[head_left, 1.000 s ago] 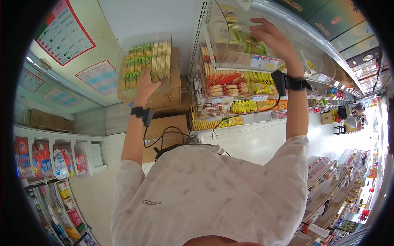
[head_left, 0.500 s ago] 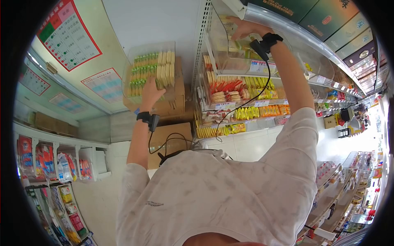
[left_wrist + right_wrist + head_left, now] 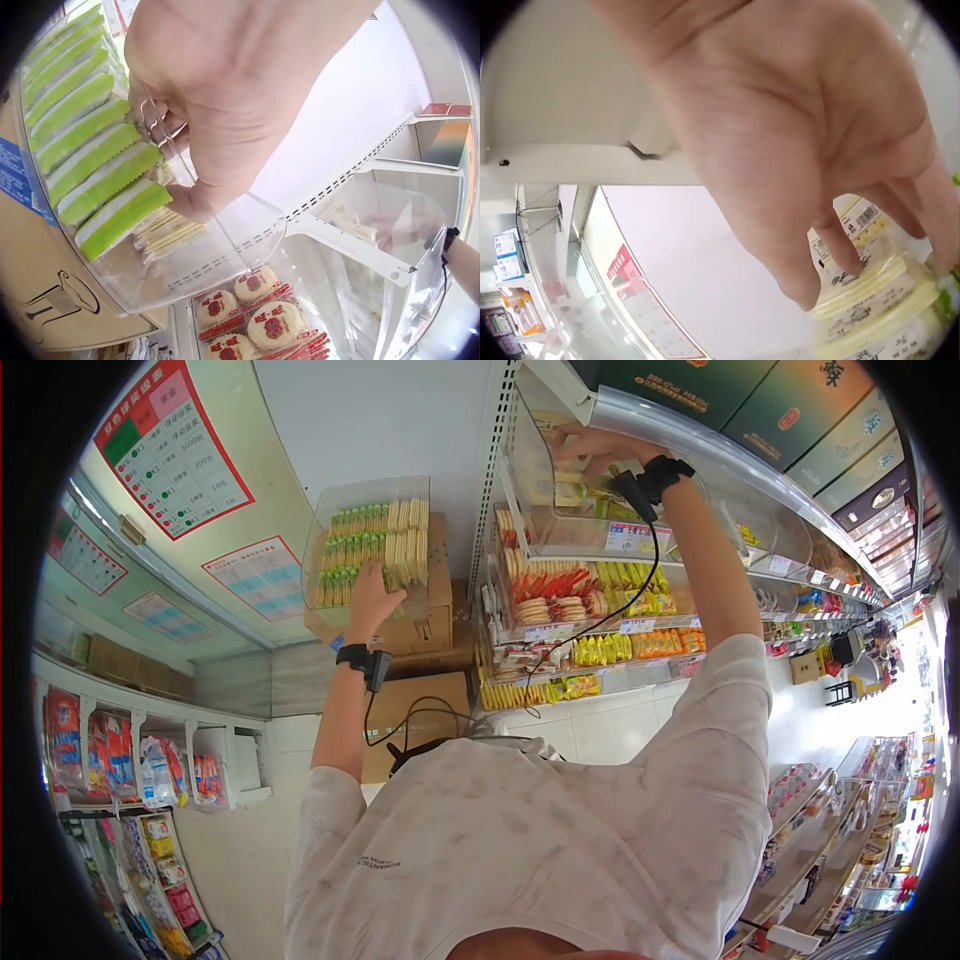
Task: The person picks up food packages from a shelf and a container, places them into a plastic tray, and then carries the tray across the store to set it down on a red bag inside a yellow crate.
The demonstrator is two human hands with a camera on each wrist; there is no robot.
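My left hand (image 3: 372,598) grips the near edge of a clear plastic bin (image 3: 255,229), its fingers and thumb curled round the wall. Inside, upright rows of green-and-white snack packets (image 3: 105,157) stand beside pale stick-shaped snacks (image 3: 405,545). Up on the top shelf, my right hand (image 3: 802,127) reaches behind the front of another clear bin (image 3: 565,530). Its loosely bent fingers spread down over yellow-and-white snack packets (image 3: 870,307). Those fingertips overlap the packet tops, with thumb and fingers apart. A black camera band circles each wrist.
The held bin is above cardboard boxes (image 3: 420,705). Lower shelves hold red-wrapped rice crackers (image 3: 565,585) and yellow packets (image 3: 600,650). Large green boxes (image 3: 770,420) stand above the right arm. A black cable (image 3: 640,595) hangs from the right wrist.
My right hand has moved left and farther into the top shelf's bin, down onto the yellow packets. The left hand keeps its hold on the other bin.
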